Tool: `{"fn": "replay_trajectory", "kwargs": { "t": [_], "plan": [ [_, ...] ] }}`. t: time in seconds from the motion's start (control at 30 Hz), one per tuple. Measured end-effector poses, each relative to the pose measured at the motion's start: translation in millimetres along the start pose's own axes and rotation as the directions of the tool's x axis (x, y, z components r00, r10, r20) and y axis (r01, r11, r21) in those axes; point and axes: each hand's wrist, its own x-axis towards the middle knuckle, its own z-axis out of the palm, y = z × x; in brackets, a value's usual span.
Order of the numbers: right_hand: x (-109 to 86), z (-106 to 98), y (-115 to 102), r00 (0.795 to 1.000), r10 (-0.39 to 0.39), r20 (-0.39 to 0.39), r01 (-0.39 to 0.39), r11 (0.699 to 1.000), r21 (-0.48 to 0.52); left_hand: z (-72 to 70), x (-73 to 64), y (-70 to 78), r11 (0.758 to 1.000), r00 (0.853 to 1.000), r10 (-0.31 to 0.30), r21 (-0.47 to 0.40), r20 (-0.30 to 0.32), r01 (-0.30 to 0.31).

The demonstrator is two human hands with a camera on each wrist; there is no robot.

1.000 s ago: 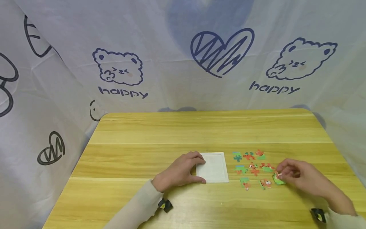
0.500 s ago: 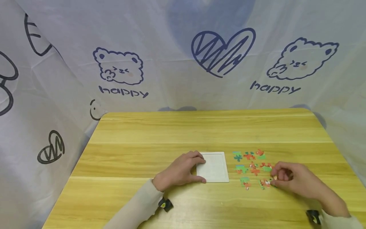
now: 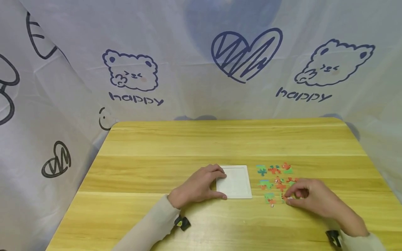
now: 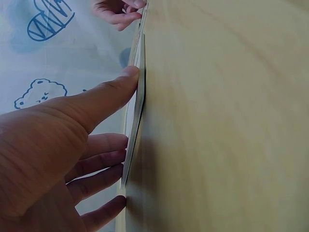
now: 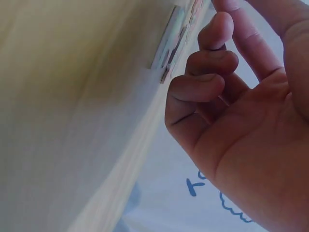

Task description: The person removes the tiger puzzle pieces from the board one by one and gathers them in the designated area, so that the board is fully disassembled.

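Note:
In the head view my left hand (image 3: pixel 199 184) grips the left side of a square white puzzle tray (image 3: pixel 233 183), which lies flat. The left wrist view shows the thumb on the near rim of the tray (image 4: pixel 137 101) and fingers along its side. My right hand (image 3: pixel 314 198) pinches an orange tiger-striped puzzle piece (image 3: pixel 283 198), low over the table; the fingertips cover part of it. Several more jigsaw pieces, such as a green and orange one (image 3: pixel 269 198) and a green and blue one (image 3: pixel 261 170), lie in loose rows between tray and right hand.
The wooden table (image 3: pixel 188 146) has its far edge against a white cloth (image 3: pixel 188 87) with blue bear and heart drawings. Black bands are on both sleeves. In the right wrist view a few pieces (image 5: pixel 169 43) show edge-on beside the curled fingers.
My right hand has moved left across the right end of the pieces, and the orange tiger-striped piece has shifted left. A green piece at the right is now out of sight. The left hand stays put.

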Motion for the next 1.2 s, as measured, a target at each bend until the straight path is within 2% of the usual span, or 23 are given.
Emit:
{"fn": "replay_trajectory", "kwargs": {
  "t": [0.27, 0.4, 0.5, 0.67, 0.83, 1.1, 1.2],
  "plan": [
    [-13.1, -25.9, 12.7, 0.997, 0.076, 0.024, -0.075, 0.996, -0.038, 0.8, 0.3, 0.0, 1.0, 1.0, 0.001, -0.003, 0.003, -0.001],
    [-19.7, -34.3, 23.2, 0.996, 0.048, 0.072, -0.045, 0.998, -0.043, 2.2, 0.2, -0.9, 1.0, 1.0, 0.002, 0.005, 0.002, -0.002],
    [-20.8, -32.2, 26.0, 0.998, 0.024, 0.064, -0.021, 0.999, -0.048, 3.0, 0.0, -1.4, 1.0, 1.0, -0.006, 0.003, 0.008, 0.006],
    [-17.9, -26.2, 21.3, 0.996, 0.079, 0.029, -0.077, 0.995, -0.071, 1.9, -0.5, -0.9, 1.0, 1.0, -0.012, -0.01, 0.004, 0.012],
    [-17.6, -24.7, 16.8, 0.994, 0.103, 0.036, -0.1, 0.992, -0.071, 0.8, -1.0, 0.1, 1.0, 1.0, 0.005, 0.001, -0.01, -0.005],
    [-13.5, -25.5, 10.3, 0.984, 0.167, 0.064, -0.161, 0.982, -0.094, 0.8, 1.0, -1.2, 1.0, 1.0, 0.003, -0.005, 0.004, -0.003],
    [-9.9, -24.6, 6.7, 0.986, 0.155, 0.059, -0.15, 0.985, -0.08, 1.0, 1.8, -3.0, 1.0, 1.0, -0.003, 0.002, 0.016, 0.003]
  ]
}}
